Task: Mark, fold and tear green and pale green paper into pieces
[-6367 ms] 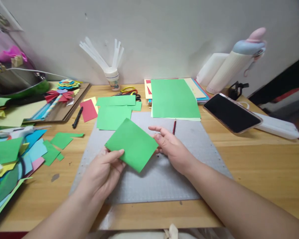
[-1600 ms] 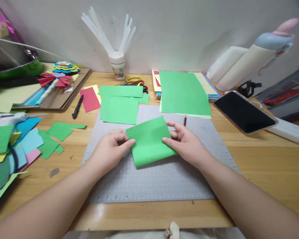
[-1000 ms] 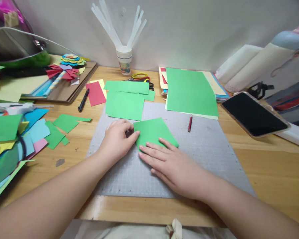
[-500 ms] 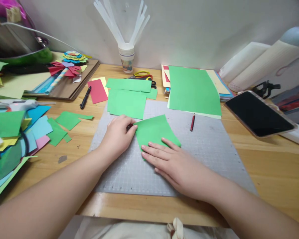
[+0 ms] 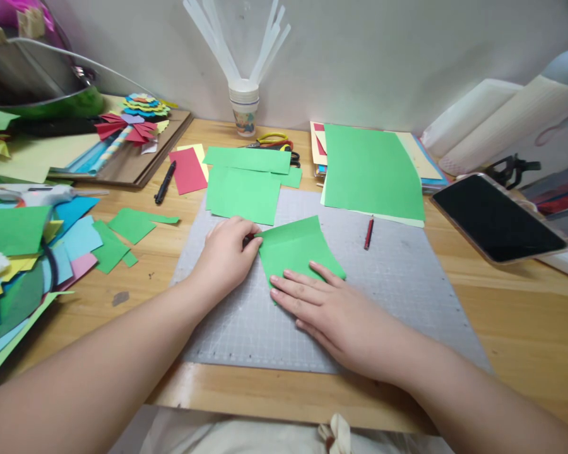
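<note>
A folded green paper square [image 5: 296,249] lies on the grey cutting mat [image 5: 397,290] in the middle of the wooden desk. My left hand [image 5: 227,258] has its fingers curled and pinches the paper's left corner against the mat. My right hand [image 5: 331,309] lies flat with its fingers stretched out, pressing down on the paper's near edge.
A red pencil [image 5: 368,232] lies on the mat to the right. Light green sheets [image 5: 243,186] and a large green sheet [image 5: 372,170] lie behind. A phone [image 5: 499,217] sits at right, a black pen [image 5: 164,183] and paper scraps [image 5: 28,252] at left, scissors [image 5: 274,142] and a cup of sticks [image 5: 243,110] at the back.
The paper went from held in the air to folded flat on the mat. My right hand moved onto its near edge and flattened; my left keeps pinching the left corner.
</note>
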{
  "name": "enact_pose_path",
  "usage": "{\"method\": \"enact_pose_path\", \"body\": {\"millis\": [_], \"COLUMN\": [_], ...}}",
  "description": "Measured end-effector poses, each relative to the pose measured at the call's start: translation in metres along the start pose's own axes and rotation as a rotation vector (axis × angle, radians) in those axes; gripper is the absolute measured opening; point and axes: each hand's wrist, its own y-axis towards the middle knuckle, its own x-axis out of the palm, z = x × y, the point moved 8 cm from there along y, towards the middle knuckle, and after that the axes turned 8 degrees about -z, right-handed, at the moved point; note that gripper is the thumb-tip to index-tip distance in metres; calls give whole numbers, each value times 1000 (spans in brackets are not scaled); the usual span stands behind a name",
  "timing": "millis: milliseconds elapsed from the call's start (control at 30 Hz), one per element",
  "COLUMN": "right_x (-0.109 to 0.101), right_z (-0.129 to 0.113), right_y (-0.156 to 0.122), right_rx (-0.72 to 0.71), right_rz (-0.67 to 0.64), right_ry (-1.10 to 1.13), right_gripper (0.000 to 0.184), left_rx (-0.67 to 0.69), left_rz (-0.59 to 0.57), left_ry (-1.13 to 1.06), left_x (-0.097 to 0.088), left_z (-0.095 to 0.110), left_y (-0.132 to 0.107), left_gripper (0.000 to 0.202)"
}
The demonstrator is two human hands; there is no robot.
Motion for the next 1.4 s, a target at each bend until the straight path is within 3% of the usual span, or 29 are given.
{"method": "enact_pose_path", "body": {"millis": [567,700,1400], "right_x": [-1,-4,-5], "right_z": [0,-1,0], "right_y": [-1,-1,-2], "right_rx": [-10,-15,-30], "right_rz": [4,12,29], "right_ry": [4,24,30], "right_gripper": [46,46,45], "left_rx": [-33,-16,1], "left_rz": [8,-9,-24], "left_ry": [-81,-90,-65], "left_x": [-4,-4,-2], "left_z": [-5,-3,-2], "left_y": [0,-1,0], "left_gripper": [19,10,12]}}
